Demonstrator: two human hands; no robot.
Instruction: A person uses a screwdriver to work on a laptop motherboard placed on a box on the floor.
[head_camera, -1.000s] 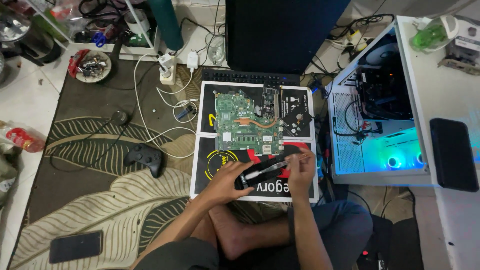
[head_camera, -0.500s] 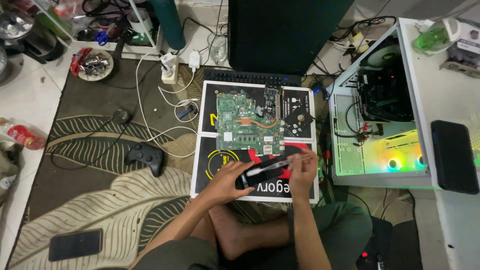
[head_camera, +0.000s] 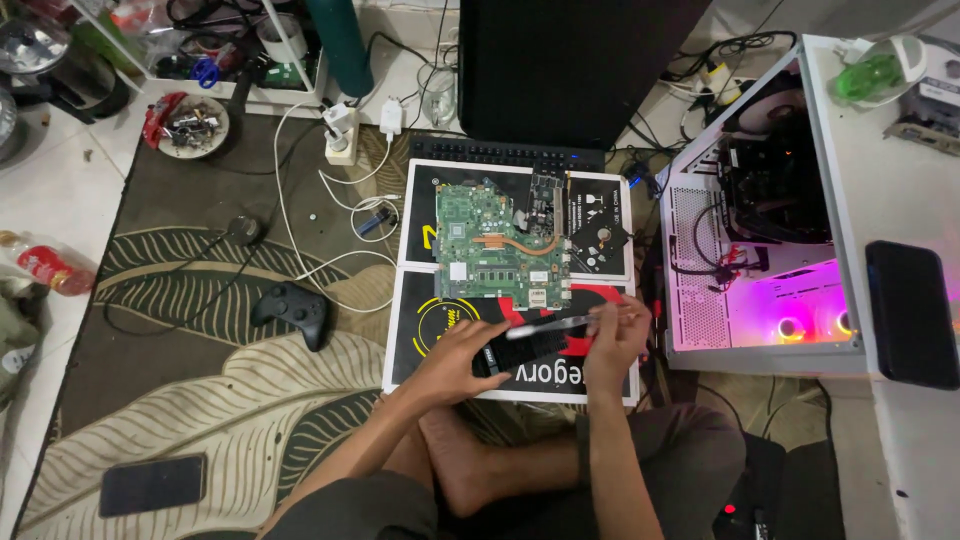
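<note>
I sit cross-legged on a patterned rug. My left hand (head_camera: 462, 357) presses down on a small dark flat component (head_camera: 530, 350) lying on the black printed mat (head_camera: 425, 330). My right hand (head_camera: 615, 338) grips a slim silver tool (head_camera: 545, 326), its tip pointing left over that component. A green laptop motherboard (head_camera: 500, 245) with a copper heat pipe lies just beyond my hands, on the far half of the mat, with a black fan (head_camera: 598, 243) at its right.
An open white PC case (head_camera: 745, 260) glowing pink stands at the right beside a white desk with a black phone (head_camera: 910, 312). A game controller (head_camera: 293, 308), white cables (head_camera: 330, 240), another phone (head_camera: 152, 484), and a black monitor (head_camera: 575, 65) surround the mat.
My hands stay over the dark component with the silver tool; the tool has shifted slightly. The PC case lighting changed from cyan-green to pink.
</note>
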